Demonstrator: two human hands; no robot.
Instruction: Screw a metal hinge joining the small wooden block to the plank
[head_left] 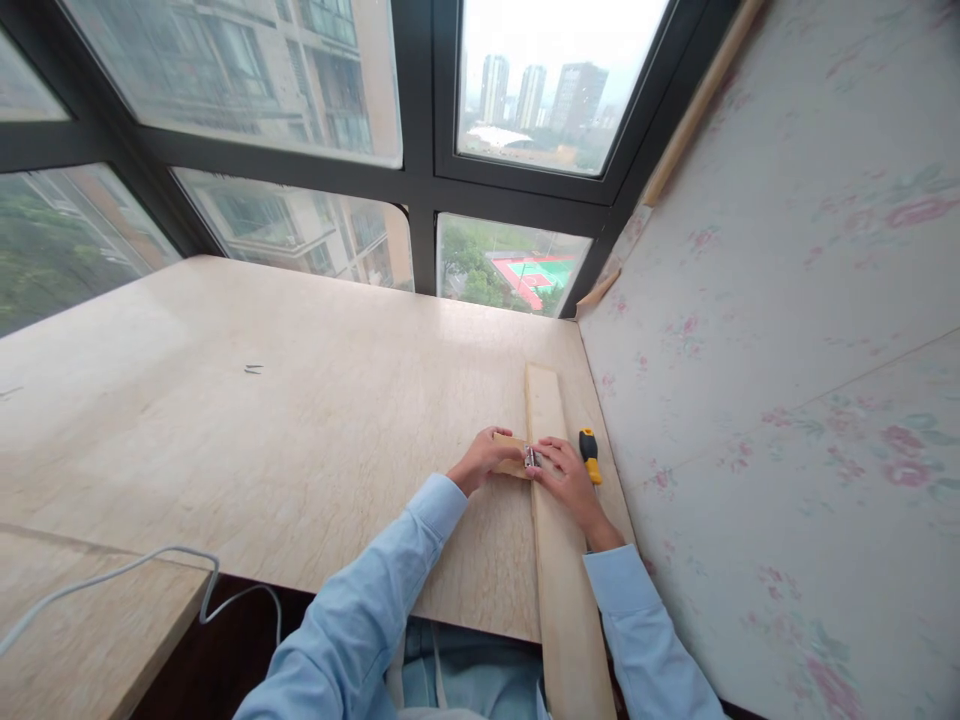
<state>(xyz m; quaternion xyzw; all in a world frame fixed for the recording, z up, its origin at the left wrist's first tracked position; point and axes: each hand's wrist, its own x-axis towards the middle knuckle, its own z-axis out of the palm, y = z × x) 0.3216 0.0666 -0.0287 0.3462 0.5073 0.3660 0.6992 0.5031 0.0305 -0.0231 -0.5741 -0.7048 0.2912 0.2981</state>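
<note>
A long pale wooden plank (564, 590) lies along the right side of a wide plywood board (262, 440). A small wooden block (512, 452) sits against the plank's left edge. My left hand (484, 460) is curled on that block, fingers closed around it. My right hand (570, 478) rests on the plank with its fingers pressed down beside a small metal hinge (532, 458) that bridges block and plank. Both arms wear light blue sleeves.
A yellow and black tool (590, 455) lies on the board right of the plank, near the floral wallpapered wall (787, 350). A white cable (135, 570) crosses the near left corner. Small metal bits (253, 369) lie mid-board. Windows stand behind.
</note>
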